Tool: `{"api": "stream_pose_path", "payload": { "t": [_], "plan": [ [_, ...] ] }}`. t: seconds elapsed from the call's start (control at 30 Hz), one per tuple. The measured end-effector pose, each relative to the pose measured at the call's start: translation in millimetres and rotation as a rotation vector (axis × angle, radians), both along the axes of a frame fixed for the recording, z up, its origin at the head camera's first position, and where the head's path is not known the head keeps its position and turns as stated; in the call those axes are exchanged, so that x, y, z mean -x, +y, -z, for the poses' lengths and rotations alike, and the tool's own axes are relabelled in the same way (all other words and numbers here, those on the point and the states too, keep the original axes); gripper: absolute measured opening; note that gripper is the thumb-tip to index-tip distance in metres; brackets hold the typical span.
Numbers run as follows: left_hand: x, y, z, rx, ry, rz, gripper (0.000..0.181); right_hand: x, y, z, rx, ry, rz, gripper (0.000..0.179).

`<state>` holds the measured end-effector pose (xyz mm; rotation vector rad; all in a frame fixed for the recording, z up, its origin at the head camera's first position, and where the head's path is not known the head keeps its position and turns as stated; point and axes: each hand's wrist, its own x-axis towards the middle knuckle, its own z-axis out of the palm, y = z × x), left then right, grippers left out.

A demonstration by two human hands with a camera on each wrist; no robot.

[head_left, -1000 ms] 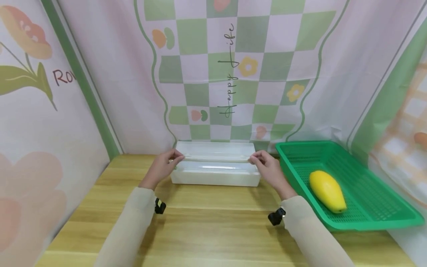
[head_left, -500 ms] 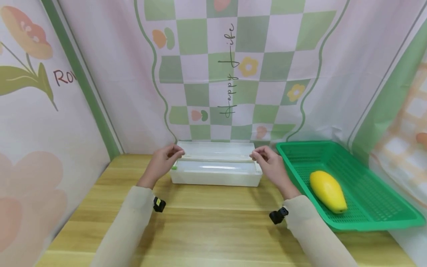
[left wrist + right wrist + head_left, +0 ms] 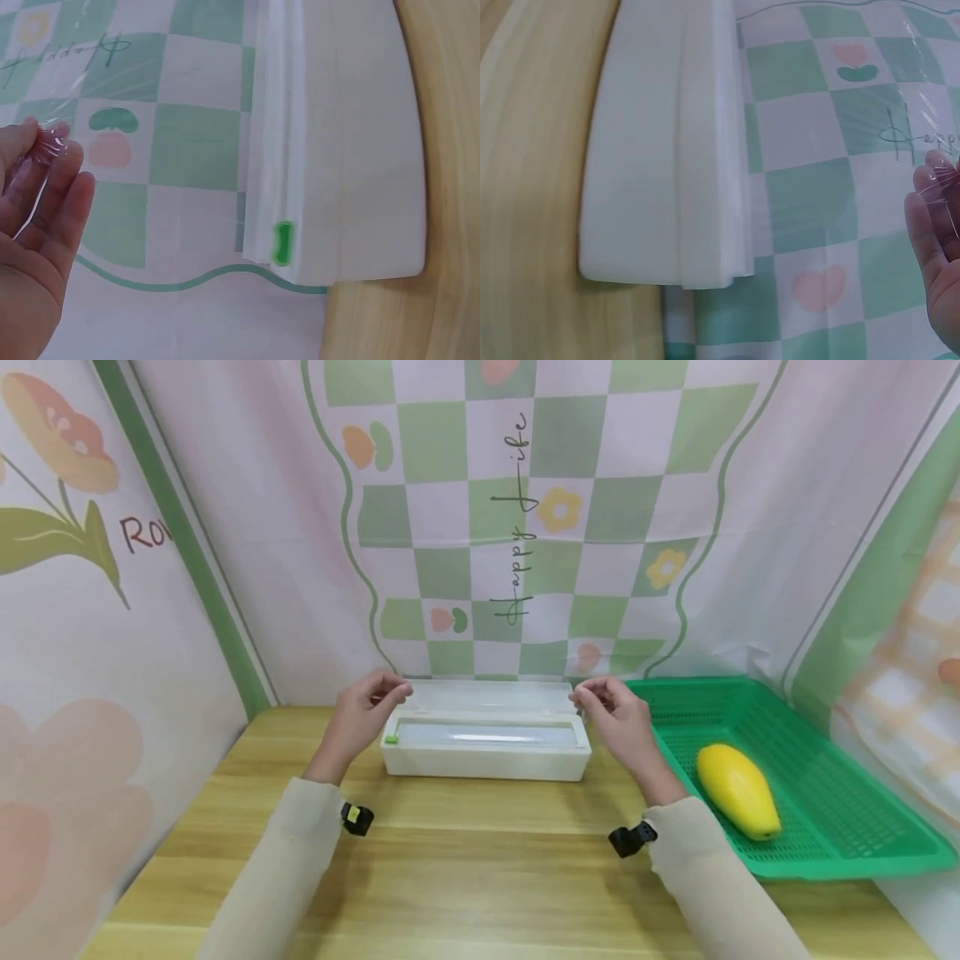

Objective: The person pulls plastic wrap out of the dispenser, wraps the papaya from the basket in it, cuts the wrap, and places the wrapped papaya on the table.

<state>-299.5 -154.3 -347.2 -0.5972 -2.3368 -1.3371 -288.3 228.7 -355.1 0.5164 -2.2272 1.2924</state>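
Note:
A white cling film dispenser (image 3: pixel 486 763) sits on the table near the back wall, its lid (image 3: pixel 491 693) raised behind it. My left hand (image 3: pixel 356 722) pinches one corner of clear cling film (image 3: pixel 51 142) above the box's left end. At the other end, my right hand (image 3: pixel 624 727) pinches the opposite corner, where the film (image 3: pixel 937 191) bunches at the fingertips in the right wrist view. The sheet stretches between both hands, showing mostly as faint glints. A green slider (image 3: pixel 283 242) is at the left end of the box.
To the right stands a green plastic basket (image 3: pixel 832 793) with a yellow papaya-shaped fruit (image 3: pixel 738 791) in it. A checked cloth (image 3: pixel 502 568) hangs right behind the dispenser. The wooden table (image 3: pixel 480 877) extends in front of it.
Both hands have risen from the dispenser and moved slightly apart, drawing the film upward. The box's top and its green slider now show more fully. Basket and fruit stay put.

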Motion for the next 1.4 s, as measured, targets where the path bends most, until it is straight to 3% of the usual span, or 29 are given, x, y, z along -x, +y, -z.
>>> {"api": "stream_pose_path", "payload": {
  "t": [0.23,0.43,0.77,1.1,1.4],
  "plan": [
    [-4.2,0.1,-11.6,-0.038,0.048,0.004,0.02,-5.6,2,-12.7,0.009,0.011,0.034,0.026],
    [-7.5,0.3,-20.9,-0.049,0.075,0.004,0.019,-10.4,0,-24.3,0.067,-0.02,0.011,0.027],
    [-12.0,1.1,-35.7,-0.045,0.106,0.004,0.022,-9.7,3,-36.6,0.002,0.07,0.024,0.02],
    [-17.0,0.2,-48.8,-0.054,0.165,0.018,0.022,-39.7,-11,-68.6,0.005,0.143,-0.005,0.014],
    [-23.0,-0.2,-61.0,-0.056,0.228,0.021,0.019,-25.4,0,-63.9,0.002,0.147,0.01,0.016]
  ]
}}
